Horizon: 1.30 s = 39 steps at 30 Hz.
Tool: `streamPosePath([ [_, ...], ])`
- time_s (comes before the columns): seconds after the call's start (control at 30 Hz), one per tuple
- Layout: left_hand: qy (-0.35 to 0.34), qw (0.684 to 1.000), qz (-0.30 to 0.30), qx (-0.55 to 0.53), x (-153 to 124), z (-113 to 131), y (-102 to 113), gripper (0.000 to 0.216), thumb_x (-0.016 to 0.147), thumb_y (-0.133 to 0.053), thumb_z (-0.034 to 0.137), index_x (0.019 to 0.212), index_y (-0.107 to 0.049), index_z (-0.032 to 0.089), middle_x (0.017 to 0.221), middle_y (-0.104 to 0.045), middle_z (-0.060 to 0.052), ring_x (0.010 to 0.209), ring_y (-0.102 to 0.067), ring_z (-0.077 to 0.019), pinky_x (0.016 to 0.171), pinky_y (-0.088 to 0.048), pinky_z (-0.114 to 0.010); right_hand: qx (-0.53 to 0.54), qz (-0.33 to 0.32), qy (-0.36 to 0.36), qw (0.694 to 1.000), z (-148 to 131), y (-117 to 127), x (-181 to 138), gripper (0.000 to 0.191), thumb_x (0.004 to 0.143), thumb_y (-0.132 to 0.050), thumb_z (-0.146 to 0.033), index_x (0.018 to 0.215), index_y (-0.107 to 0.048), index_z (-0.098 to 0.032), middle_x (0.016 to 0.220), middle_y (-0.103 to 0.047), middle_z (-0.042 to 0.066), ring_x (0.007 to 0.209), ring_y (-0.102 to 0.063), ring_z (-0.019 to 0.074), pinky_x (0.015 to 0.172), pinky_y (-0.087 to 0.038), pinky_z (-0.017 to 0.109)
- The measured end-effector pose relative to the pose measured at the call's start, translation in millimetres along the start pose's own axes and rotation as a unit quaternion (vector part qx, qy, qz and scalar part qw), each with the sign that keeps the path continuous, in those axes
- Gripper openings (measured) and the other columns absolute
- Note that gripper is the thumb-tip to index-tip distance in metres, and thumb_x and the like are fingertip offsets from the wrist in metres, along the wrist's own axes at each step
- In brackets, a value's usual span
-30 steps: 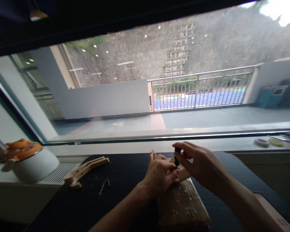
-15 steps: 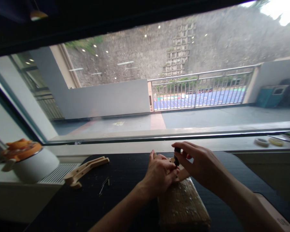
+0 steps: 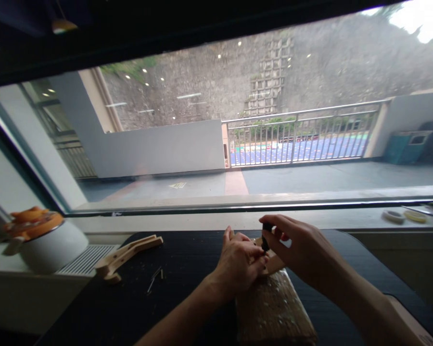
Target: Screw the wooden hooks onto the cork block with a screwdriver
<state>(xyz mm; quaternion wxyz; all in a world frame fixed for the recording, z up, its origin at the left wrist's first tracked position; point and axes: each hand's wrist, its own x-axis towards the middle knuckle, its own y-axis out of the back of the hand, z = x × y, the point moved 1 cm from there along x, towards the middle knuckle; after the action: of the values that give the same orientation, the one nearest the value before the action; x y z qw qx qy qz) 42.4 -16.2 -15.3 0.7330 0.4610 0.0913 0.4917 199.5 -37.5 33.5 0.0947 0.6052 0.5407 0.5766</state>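
Observation:
A weathered wooden block (image 3: 272,310) lies lengthwise on the black table, with a pale wooden piece (image 3: 275,264) at its far end. My left hand (image 3: 236,262) is closed over that piece and presses it against the block. In my right hand (image 3: 299,242) a short black-handled tool (image 3: 266,236) stands upright, pinched between thumb and fingers. Its lower end meets the pale piece beside my left fingertips; the tip itself is hidden. Much of the pale piece is covered by both hands.
Left on the black table (image 3: 187,307) are a forked pale wooden part (image 3: 130,253) and several thin metal pins (image 3: 154,278). A white pot (image 3: 54,247) with an orange top stands by the window. Tape rolls (image 3: 393,217) rest on the sill; a flat pinkish object (image 3: 406,312) is at right.
The view has shifted slightly. Both hands keep the same grip, and the black-handled tool stays upright at about the same spot on the pale wooden piece.

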Motion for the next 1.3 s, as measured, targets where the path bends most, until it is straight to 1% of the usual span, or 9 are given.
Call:
streamPosePath([
  [0.3,-0.005,1.0,0.005,-0.001,-0.1,-2.0,0.6,0.013,0.082,-0.061,0.027,0.076,-0.071,0.025,0.076,-0.069,0.001,0.096,-0.056,-0.0207,0.11,-0.003,-0.057,-0.004,0.013,0.011,1.0,3.4,-3.6,0.0,0.024,0.085,-0.049,-0.027,0.104,-0.063,-0.024,0.073,-0.068,0.0,0.057,-0.061,0.0138,0.054,-0.046,0.024],
  [0.43,-0.01,1.0,0.004,-0.001,-0.5,-1.6,1.0,0.012,0.084,-0.06,0.027,0.078,-0.071,0.026,0.078,-0.07,0.001,0.097,-0.056,-0.0202,0.11,-0.003,-0.057,0.003,0.008,0.009,1.0,4.5,-5.0,-0.6,0.024,0.085,-0.05,-0.027,0.105,-0.063,-0.024,0.073,-0.068,0.0,0.057,-0.061,0.0135,0.054,-0.046,0.024],
  [0.7,-0.019,1.0,0.014,0.01,-0.8,-5.5,-2.7,0.019,0.084,-0.06,0.028,0.067,-0.066,0.022,0.068,-0.065,0.003,0.093,-0.056,-0.0185,0.109,-0.004,-0.057,-0.004,-0.01,-0.001,1.0,2.8,-3.7,1.1,0.023,0.084,-0.053,-0.026,0.105,-0.061,-0.024,0.07,-0.066,-0.002,0.058,-0.062,0.0144,0.054,-0.044,0.024],
  [0.9,-0.014,1.0,0.0,0.001,-0.8,-2.7,0.8,0.013,0.084,-0.06,0.028,0.074,-0.069,0.024,0.076,-0.068,0.002,0.097,-0.055,-0.0197,0.109,-0.003,-0.058,-0.009,-0.01,-0.002,1.0,3.8,-4.6,-0.9,0.023,0.084,-0.054,-0.028,0.106,-0.06,-0.025,0.071,-0.066,-0.002,0.058,-0.061,0.0143,0.053,-0.044,0.024],
  [1.1,-0.016,1.0,0.008,0.002,-0.4,-4.6,-0.3,0.017,0.084,-0.061,0.028,0.069,-0.067,0.021,0.072,-0.067,0.002,0.095,-0.056,-0.0189,0.109,-0.002,-0.059,-0.005,-0.009,0.006,1.0,5.5,-6.9,-1.8,0.023,0.086,-0.052,-0.028,0.108,-0.059,-0.026,0.073,-0.065,-0.002,0.059,-0.061,0.0139,0.055,-0.044,0.025],
  [1.23,-0.018,1.0,0.008,0.002,-0.5,-5.0,-0.6,0.015,0.084,-0.061,0.028,0.071,-0.067,0.022,0.075,-0.069,0.002,0.095,-0.056,-0.0185,0.109,-0.002,-0.059,-0.009,-0.012,0.006,1.0,5.4,-5.8,-0.6,0.019,0.085,-0.055,-0.029,0.103,-0.06,-0.025,0.071,-0.064,-0.002,0.06,-0.061,0.0141,0.055,-0.043,0.025],
  [1.3,-0.017,1.0,0.005,0.004,-0.7,-4.2,0.0,0.015,0.084,-0.061,0.027,0.071,-0.068,0.022,0.075,-0.068,0.003,0.096,-0.056,-0.0185,0.109,-0.003,-0.058,-0.015,-0.009,0.003,1.0,4.9,-5.3,-0.5,0.02,0.085,-0.055,-0.03,0.104,-0.06,-0.025,0.071,-0.065,-0.002,0.059,-0.061,0.0143,0.055,-0.043,0.025],
])
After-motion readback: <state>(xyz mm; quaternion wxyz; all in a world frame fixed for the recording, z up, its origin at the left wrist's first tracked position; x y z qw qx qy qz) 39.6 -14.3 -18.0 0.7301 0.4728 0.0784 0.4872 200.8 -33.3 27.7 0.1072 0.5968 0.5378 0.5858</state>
